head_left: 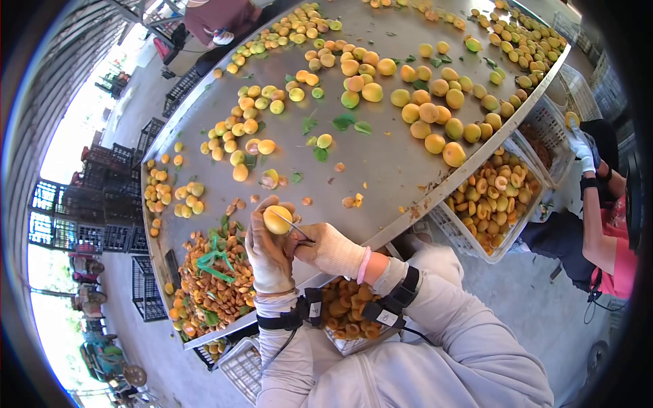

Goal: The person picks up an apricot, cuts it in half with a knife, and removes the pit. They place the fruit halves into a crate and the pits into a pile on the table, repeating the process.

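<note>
A yellow apricot (pixel 277 219) sits in my gloved left hand (pixel 265 248), the fingers curled round it above the table's near edge. My right hand (pixel 332 251), gloved too, is closed on a small knife (pixel 298 230) whose thin blade lies against the apricot. Left of my hands is a heap of apricot pits (pixel 214 282) with green strips and leaves among it. Beneath my wrists, a crate of halved apricots (pixel 350 309) is partly hidden by my sleeves. Several whole apricots (pixel 435 115) lie scattered over the metal table (pixel 388 166).
A white crate of apricot halves (pixel 495 197) stands at the table's right edge. Beyond it, a co-worker's gloved hand (pixel 580 146) holds an apricot. Another person (pixel 221 20) is at the far left side. Black crates (pixel 88 204) are stacked on the left.
</note>
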### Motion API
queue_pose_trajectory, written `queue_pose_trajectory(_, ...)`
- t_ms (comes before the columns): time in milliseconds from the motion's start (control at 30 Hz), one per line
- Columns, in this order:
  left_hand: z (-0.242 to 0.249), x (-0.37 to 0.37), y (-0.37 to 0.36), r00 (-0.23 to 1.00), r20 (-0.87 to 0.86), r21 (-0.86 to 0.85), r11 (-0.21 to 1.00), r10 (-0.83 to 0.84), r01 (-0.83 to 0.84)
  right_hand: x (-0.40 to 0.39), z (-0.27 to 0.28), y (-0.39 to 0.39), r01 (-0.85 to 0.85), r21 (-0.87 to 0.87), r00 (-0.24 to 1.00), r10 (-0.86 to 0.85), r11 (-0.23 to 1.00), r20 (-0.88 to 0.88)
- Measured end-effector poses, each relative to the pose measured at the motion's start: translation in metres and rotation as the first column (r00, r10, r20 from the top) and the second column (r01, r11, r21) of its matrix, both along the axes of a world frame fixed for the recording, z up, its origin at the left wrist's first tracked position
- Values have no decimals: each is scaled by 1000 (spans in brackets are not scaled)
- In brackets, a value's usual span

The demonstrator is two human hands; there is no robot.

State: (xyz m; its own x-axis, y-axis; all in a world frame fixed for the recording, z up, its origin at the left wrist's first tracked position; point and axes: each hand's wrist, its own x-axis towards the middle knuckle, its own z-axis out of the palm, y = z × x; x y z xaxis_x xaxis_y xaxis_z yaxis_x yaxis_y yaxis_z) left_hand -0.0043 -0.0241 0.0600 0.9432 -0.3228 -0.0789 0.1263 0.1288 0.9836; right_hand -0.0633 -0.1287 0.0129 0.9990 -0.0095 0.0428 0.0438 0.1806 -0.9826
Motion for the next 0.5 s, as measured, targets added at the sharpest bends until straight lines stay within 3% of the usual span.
queue_pose_trajectory(33,1,0,-1,1000,-14,-1,1000,10,-10,2,-5,4,33,-5,999,-33,999,1)
queue_pose_trajectory(133,4,-2,-1,975,191,170,982,-116,83,8,-19,12,73,-25,997,-72,997,4)
queue_pose_trajectory(233,0,0,4,992,54,-17,993,-118,119,11,-13,4,41,-135,999,-45,990,-25)
queue_pose_trajectory(333,-6,-11,-5,914,406,99,995,-26,-15,8,3,3,120,-346,985,-154,930,-73)
queue_pose_trajectory(400,-4,-12,0,958,287,44,999,-3,-10,6,6,9,184,-440,974,-225,879,-42)
queue_pose_trajectory(433,-3,-12,1,975,224,16,1000,6,-9,8,2,10,211,-399,974,-227,892,9)
queue_pose_trajectory(500,2,-8,7,964,253,150,988,-77,39,12,-13,13,258,-312,966,-236,915,106)
